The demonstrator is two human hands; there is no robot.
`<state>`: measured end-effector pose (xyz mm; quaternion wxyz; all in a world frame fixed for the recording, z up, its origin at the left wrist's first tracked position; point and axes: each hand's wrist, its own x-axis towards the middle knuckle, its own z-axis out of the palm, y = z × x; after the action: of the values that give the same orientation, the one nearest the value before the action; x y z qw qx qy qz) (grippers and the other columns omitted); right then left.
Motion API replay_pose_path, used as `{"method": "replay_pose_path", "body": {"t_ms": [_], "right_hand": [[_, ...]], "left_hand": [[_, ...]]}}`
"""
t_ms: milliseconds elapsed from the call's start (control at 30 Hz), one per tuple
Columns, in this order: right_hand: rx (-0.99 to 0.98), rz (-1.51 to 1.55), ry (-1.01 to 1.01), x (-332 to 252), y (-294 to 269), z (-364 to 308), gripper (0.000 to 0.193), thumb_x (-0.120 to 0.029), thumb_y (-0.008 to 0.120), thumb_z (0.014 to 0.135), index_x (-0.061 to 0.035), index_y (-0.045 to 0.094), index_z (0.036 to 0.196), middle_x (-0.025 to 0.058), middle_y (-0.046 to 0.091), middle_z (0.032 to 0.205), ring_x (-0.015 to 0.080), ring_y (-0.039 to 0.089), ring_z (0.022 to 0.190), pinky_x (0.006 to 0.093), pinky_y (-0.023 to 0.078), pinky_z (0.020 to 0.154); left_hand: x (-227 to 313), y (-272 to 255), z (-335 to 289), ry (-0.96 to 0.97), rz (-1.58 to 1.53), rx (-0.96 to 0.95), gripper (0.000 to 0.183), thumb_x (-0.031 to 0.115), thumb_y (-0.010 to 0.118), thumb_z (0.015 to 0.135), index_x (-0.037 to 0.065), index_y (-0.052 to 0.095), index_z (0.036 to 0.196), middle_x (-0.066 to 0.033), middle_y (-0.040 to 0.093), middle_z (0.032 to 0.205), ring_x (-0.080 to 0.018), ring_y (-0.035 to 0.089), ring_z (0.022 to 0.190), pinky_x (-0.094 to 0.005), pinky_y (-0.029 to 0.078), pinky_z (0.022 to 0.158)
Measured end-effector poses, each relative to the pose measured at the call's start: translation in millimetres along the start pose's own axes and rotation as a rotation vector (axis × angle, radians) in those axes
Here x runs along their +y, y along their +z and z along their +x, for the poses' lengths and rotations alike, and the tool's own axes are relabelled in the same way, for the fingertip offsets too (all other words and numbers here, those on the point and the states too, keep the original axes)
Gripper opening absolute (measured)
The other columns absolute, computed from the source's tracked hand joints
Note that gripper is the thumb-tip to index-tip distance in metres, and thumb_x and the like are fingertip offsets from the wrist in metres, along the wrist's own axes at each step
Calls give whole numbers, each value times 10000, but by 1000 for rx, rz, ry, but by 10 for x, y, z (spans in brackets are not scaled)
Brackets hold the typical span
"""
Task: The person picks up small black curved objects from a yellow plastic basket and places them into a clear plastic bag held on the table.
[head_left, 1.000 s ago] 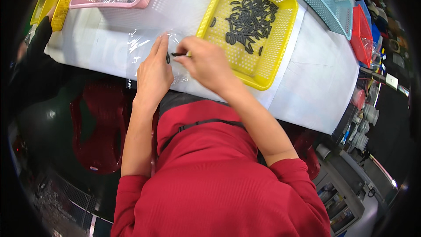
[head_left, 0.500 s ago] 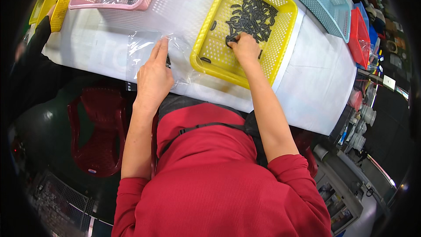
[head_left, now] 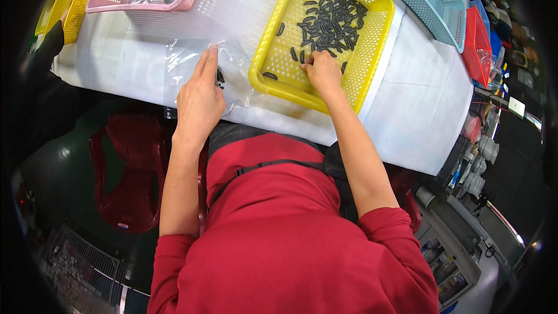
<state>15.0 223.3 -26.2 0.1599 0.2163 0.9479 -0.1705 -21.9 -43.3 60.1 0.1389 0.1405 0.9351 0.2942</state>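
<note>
Left hand [head_left: 199,100] lies flat, fingers straight, pressing a clear, crinkled bag [head_left: 195,70] on the white table [head_left: 418,99]; a few dark pieces show inside. Just right, the yellow basket [head_left: 372,40] holds small black oblong pieces [head_left: 328,20]; right hand [head_left: 321,71] curls, pinching among them.

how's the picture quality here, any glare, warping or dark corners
Head view: strong fisheye warp, the white table edges bow and the corners go black; glare streaks on the clear plastic bag under the left hand; yellow basket and right hand evenly lit, sharp.
</note>
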Motion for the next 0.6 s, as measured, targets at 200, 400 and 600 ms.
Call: {"method": "replay_pose_path", "body": {"t_ms": [200, 400, 600], "right_hand": [[1, 127, 79, 133, -72, 34, 217, -227, 730, 752, -84, 662, 901, 119, 628, 1014, 321, 622, 918, 425, 491, 782], [146, 85, 27, -86, 92, 129, 233, -262, 734, 738, -59, 687, 842, 120, 687, 819, 285, 653, 801, 400, 500, 711], [-43, 298, 72, -85, -67, 158, 230, -243, 735, 743, -73, 667, 884, 134, 682, 898, 329, 648, 860, 420, 507, 764]], "left_hand": [[-27, 1, -4, -4, 7, 6, 692, -100, 456, 709, 38, 401, 1384, -205, 455, 1369, -383, 506, 1170, -410, 454, 914], [-7, 16, 0, -2, 6, 5, 690, -102, 457, 707, 35, 403, 1382, -206, 463, 1360, -383, 510, 1165, -415, 454, 914], [-40, 7, -18, 17, 1, 21, 687, -100, 456, 712, 38, 403, 1383, -201, 464, 1361, -381, 513, 1162, -409, 457, 909]]}}
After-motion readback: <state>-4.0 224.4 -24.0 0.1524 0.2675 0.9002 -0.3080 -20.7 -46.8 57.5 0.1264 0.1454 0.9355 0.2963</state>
